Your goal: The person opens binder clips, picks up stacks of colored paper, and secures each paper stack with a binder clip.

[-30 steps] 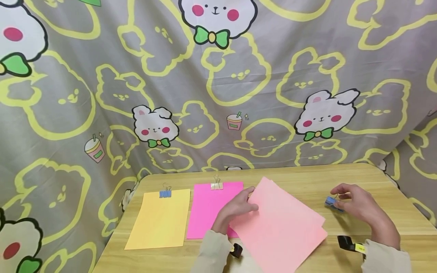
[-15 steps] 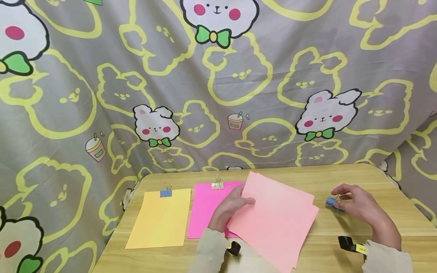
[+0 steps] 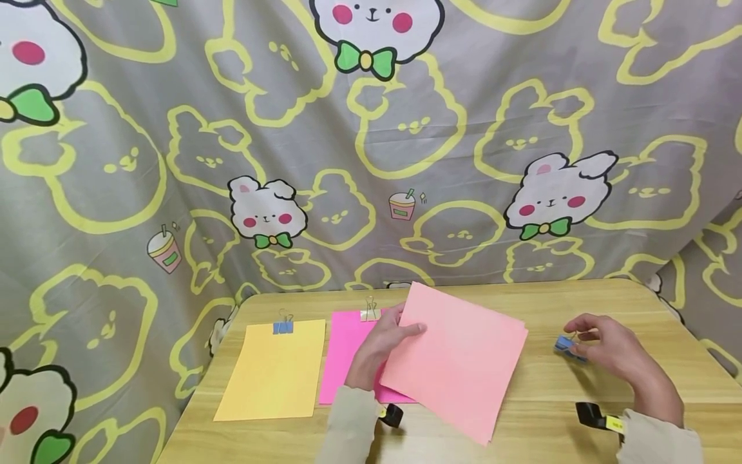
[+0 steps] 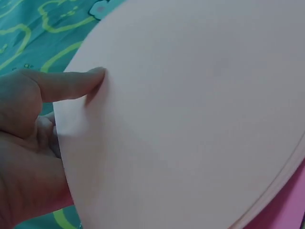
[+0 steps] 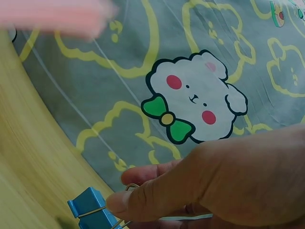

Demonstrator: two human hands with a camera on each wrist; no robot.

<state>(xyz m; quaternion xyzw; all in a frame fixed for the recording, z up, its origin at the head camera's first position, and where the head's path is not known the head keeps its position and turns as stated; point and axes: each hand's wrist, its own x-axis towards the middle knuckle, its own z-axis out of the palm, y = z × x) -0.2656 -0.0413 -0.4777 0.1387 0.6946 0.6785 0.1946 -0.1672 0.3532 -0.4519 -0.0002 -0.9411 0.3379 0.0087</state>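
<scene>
My left hand (image 3: 379, 341) pinches a small stack of light pink paper sheets (image 3: 458, 361) by its left edge. The thumb lies on top of the stack and the other fingers are behind it, as the left wrist view shows. The sheets are tilted up above the table and overlap a bright magenta sheet (image 3: 346, 361). On the right, my right hand (image 3: 608, 341) holds a blue binder clip (image 3: 570, 348) by its wire handles between thumb and fingers. In the right wrist view the blue clip (image 5: 93, 210) points away from the fingertips.
A yellow sheet (image 3: 272, 374) with a blue binder clip (image 3: 283, 327) on its top edge lies at the left of the wooden table (image 3: 545, 412). A pale binder clip (image 3: 370, 315) sits on the magenta sheet's top edge. Behind the table hangs a patterned curtain (image 3: 324, 142).
The left hand has swung the pink sheets to the left and turned them more upright, and their edges look better lined up. The right hand with its clip has barely moved.
</scene>
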